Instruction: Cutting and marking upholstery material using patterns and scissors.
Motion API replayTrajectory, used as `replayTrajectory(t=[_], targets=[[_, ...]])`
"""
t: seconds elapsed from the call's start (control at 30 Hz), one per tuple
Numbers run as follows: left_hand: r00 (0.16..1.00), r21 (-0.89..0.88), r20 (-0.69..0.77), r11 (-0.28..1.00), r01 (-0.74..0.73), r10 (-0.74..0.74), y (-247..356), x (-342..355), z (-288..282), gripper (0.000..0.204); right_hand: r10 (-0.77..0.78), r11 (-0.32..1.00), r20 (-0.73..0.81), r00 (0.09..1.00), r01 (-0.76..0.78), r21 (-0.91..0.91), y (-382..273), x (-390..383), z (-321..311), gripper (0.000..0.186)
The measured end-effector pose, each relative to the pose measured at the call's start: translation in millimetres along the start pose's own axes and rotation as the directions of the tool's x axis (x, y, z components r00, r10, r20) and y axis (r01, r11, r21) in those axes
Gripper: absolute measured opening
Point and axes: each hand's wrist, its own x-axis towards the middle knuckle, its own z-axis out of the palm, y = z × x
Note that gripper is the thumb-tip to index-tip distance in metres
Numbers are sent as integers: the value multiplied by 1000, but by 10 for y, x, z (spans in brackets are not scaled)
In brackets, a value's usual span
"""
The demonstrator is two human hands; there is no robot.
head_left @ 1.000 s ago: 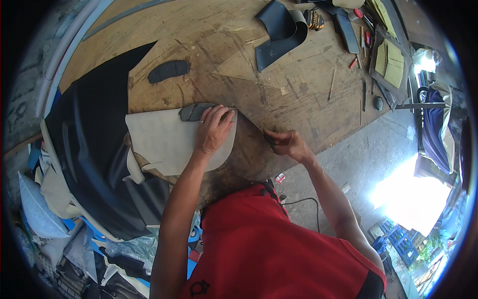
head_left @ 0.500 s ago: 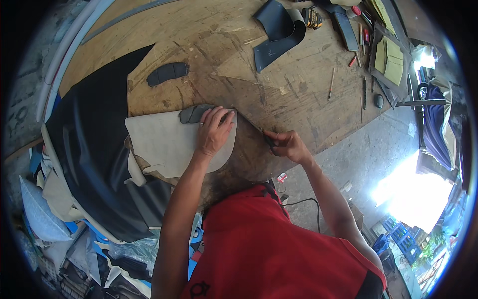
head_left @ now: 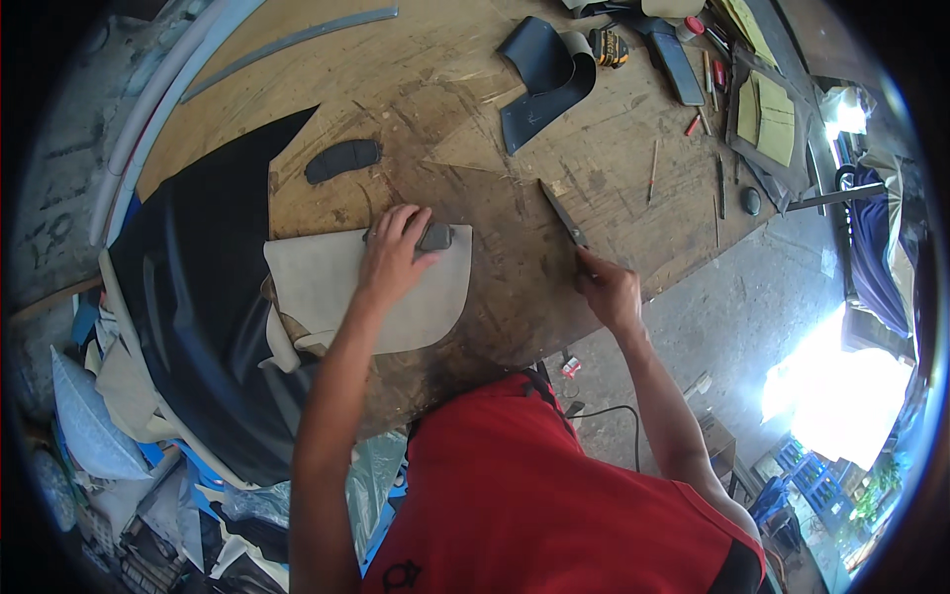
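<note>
A sheet of pale beige material [head_left: 336,277] with a rounded right end lies on the wooden table, partly over black material [head_left: 188,247]. Near its far edge, my left hand [head_left: 391,255] has thumb and fingers around a small dark grey curved piece [head_left: 435,238], much of it hidden beneath the hand. To the right, my right hand [head_left: 609,287] is closed round the handles of scissors [head_left: 564,216]. Their blades point away from me and leftward, apart from the beige sheet. Another dark curved piece [head_left: 342,159] lies farther back.
A curled black strip [head_left: 544,84], a tape measure [head_left: 609,48] and a phone [head_left: 673,64] lie at the back. Pens and yellow patterns [head_left: 767,119] sit far right. A metal ruler-like strip [head_left: 297,51] lies back left. The table edge [head_left: 683,282] slants past my right hand.
The scissors have moved right, away from the beige sheet's corner, and their blades point more steeply away from me. My left hand has shifted left, its fingers now curled around the grey piece.
</note>
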Motion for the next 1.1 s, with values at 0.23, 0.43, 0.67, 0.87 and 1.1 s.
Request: replayTrajectory(t=[0.23, 0.43, 0.67, 0.87, 1.1], targets=[[947, 71, 306, 990, -121, 93, -276, 622, -48, 60, -140, 861, -95, 986, 74, -504, 77, 63, -114, 43], [965, 163, 263, 985, -63, 18, -336, 1209, 210, 60, -146, 893, -120, 982, 79, -444, -27, 115, -88, 30], [994, -32, 107, 999, -16, 19, -123, 482, 57, 58, -24, 919, -543, 840, -195, -342, 350, 711, -625, 11], [867, 130, 489, 975, -179, 94, -105, -1323, -589, 70, 13, 927, -689, 725, -267, -264, 660, 1085, -958, 19], [972, 192, 215, 971, -141, 98, -328, -1669, -449, 40, 132, 878, -528, 839, -347, -331, 783, 1499, -768, 34]])
